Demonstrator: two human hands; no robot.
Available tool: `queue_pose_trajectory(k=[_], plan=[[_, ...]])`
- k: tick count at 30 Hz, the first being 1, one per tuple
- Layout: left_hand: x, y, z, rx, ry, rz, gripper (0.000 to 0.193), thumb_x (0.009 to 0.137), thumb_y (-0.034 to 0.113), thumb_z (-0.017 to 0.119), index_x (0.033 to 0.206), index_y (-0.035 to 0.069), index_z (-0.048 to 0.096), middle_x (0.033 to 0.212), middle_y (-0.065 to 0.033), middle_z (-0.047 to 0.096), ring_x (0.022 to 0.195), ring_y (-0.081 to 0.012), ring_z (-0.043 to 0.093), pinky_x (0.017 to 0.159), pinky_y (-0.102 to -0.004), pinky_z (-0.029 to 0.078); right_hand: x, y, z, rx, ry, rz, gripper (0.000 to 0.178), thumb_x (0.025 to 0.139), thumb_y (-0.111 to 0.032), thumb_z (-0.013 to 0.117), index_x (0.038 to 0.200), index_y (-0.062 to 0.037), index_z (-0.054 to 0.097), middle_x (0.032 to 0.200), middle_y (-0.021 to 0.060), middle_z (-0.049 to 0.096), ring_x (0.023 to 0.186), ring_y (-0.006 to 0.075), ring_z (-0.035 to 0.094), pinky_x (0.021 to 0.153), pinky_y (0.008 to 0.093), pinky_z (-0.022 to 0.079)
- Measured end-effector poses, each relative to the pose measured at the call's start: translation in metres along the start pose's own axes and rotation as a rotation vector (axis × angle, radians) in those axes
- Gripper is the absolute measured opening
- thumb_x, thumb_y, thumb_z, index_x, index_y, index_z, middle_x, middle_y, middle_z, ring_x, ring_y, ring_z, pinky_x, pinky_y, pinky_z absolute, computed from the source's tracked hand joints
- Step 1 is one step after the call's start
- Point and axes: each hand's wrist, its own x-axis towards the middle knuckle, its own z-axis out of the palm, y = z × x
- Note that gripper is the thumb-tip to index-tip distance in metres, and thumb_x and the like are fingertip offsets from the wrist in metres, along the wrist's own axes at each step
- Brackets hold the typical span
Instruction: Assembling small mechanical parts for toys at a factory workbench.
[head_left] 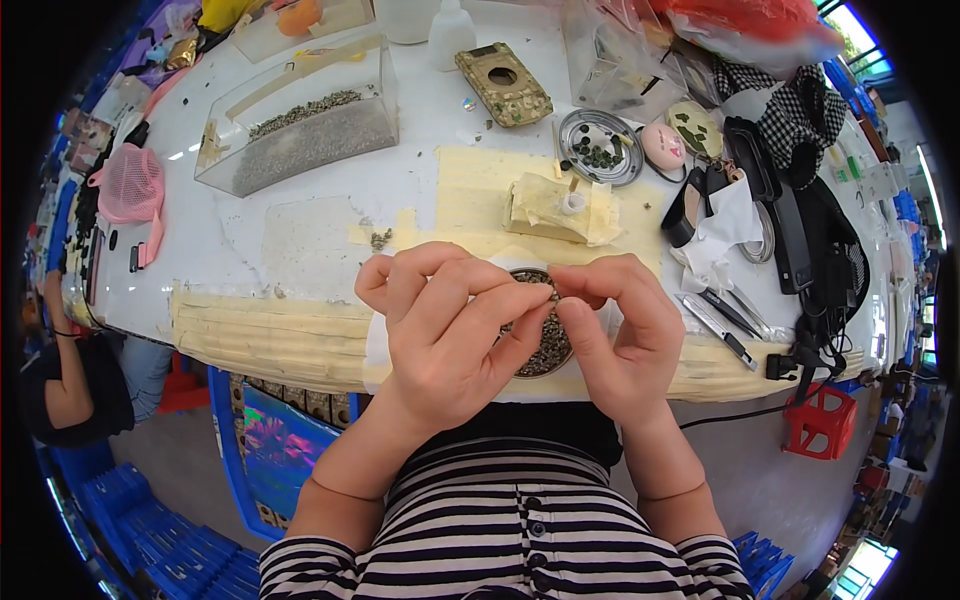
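Observation:
My left hand [440,335] and my right hand [632,345] meet over a round dish [545,352] of tiny mottled green-brown pieces near the table's front edge. Thumb and forefinger are pinched on each hand, the fingertips almost touching. Whatever lies between them is too small to make out. My fingers cover part of the dish. Just beyond them sits a block wrapped in cream tape [545,212] with a small white cup-like piece on top. A few loose mottled pieces [381,240] lie beyond my left hand.
Farther back are a clear bin of mottled pieces [300,135], a camouflage model hull [505,85], a white bottle [452,38] and a round dish of dark parts [600,148]. A utility knife [718,330] and tweezers lie at right. Another person [75,390] sits at left.

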Motion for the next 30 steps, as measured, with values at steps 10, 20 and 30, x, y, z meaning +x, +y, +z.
queue_pose_trajectory(k=[10, 20, 30], plan=[[0.0008, 0.0004, 0.0028, 0.056, -0.005, -0.017, 0.025, 0.068, 0.012, 0.083, 0.091, 0.016, 0.073, 0.085, 0.0049, 0.061, 0.089, -0.0184, 0.055, 0.084, -0.0391, 0.026, -0.0015, 0.0035, -0.0013, -0.125, 0.016, -0.168, 0.022, 0.076, 0.000, 0.080, 0.097, -0.0030, 0.076, 0.082, 0.0058, 0.068, 0.069, 0.0173, 0.059, 0.061, 0.0270, 0.046], [0.0074, 0.0021, -0.0061, -0.041, -0.039, -0.085, 0.021, 0.070, 0.007, 0.082, 0.089, 0.012, 0.074, 0.084, 0.0005, 0.063, 0.089, -0.0229, 0.055, 0.084, -0.0354, 0.035, 0.0002, 0.0024, 0.0005, -0.117, -0.036, -0.107, 0.024, 0.077, -0.001, 0.080, 0.100, -0.0036, 0.077, 0.083, 0.0067, 0.068, 0.070, 0.0189, 0.060, 0.062, 0.0285, 0.047], [0.0066, 0.0040, -0.0041, 0.019, -0.051, -0.050, 0.021, 0.069, 0.008, 0.082, 0.088, 0.012, 0.073, 0.084, 0.0014, 0.063, 0.089, -0.0224, 0.055, 0.085, -0.0353, 0.035, -0.0019, -0.0007, -0.0029, -0.143, 0.019, -0.162, 0.026, 0.074, 0.000, 0.081, 0.099, -0.0050, 0.078, 0.083, 0.0055, 0.067, 0.071, 0.0184, 0.060, 0.061, 0.0286, 0.047]])
